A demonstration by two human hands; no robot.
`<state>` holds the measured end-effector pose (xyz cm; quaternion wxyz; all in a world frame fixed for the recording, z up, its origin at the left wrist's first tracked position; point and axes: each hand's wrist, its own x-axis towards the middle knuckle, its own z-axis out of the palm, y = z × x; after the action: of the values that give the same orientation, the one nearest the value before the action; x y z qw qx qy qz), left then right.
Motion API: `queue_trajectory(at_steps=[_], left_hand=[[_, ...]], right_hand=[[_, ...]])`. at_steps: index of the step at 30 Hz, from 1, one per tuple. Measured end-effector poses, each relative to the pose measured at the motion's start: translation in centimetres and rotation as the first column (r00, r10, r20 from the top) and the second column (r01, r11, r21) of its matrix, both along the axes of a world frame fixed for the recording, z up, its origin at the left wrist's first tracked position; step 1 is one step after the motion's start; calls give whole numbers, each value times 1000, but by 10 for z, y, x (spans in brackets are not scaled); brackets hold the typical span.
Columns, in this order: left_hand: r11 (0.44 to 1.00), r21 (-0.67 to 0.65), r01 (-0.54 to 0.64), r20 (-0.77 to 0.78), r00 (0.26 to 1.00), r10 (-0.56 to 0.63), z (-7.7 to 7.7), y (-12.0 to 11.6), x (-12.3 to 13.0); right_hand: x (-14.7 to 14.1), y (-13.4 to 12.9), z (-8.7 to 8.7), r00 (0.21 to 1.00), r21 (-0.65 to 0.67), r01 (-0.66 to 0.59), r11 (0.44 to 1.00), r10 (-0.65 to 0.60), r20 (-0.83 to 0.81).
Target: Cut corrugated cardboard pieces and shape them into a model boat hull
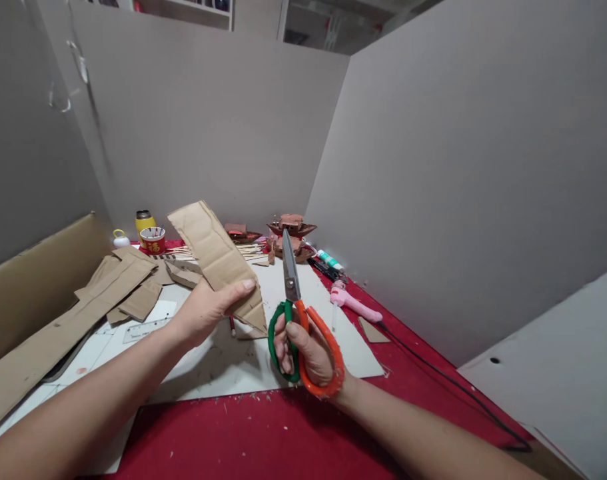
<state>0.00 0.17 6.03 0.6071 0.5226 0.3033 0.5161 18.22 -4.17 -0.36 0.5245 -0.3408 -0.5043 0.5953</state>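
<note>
My left hand [210, 308] grips a creased strip of brown cardboard [218, 250] near its lower, pointed end, thumb on the face turned to me. The strip tilts up and to the left above the white board. In my right hand [308, 350] is a pair of scissors [292, 283] with one green and one orange handle. Their blades point upward and look closed, apart from the cardboard. A small cardboard offcut lies on the board under the strip's lower end, partly hidden by it.
Cardboard pieces [68, 333] are heaped at the left. Brown model boats [292, 227], wooden sticks [183, 252], a red cup [152, 241] and a yellow bottle [146, 220] stand at the back. A pink glue gun [356, 305] with a black cord lies right on the red cloth [223, 437]. Grey partitions surround the table.
</note>
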Motion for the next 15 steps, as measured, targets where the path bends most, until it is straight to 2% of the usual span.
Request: queue_trajectory(at_steps=[3, 8, 13, 15], left_hand=[[1000, -2, 10, -93, 996, -10, -3, -9, 7], [965, -95, 245, -109, 961, -255, -2, -25, 16], [980, -118, 160, -123, 977, -174, -6, -29, 19], [979, -105, 177, -159, 968, -192, -5, -28, 17]], right_hand=[[-1, -8, 3, 998, -11, -66, 998, 66, 12], [-2, -16, 3, 996, -28, -90, 995, 91, 13], [-1, -15, 8, 996, -24, -89, 996, 88, -20], [-1, -16, 13, 998, -12, -67, 998, 67, -9]])
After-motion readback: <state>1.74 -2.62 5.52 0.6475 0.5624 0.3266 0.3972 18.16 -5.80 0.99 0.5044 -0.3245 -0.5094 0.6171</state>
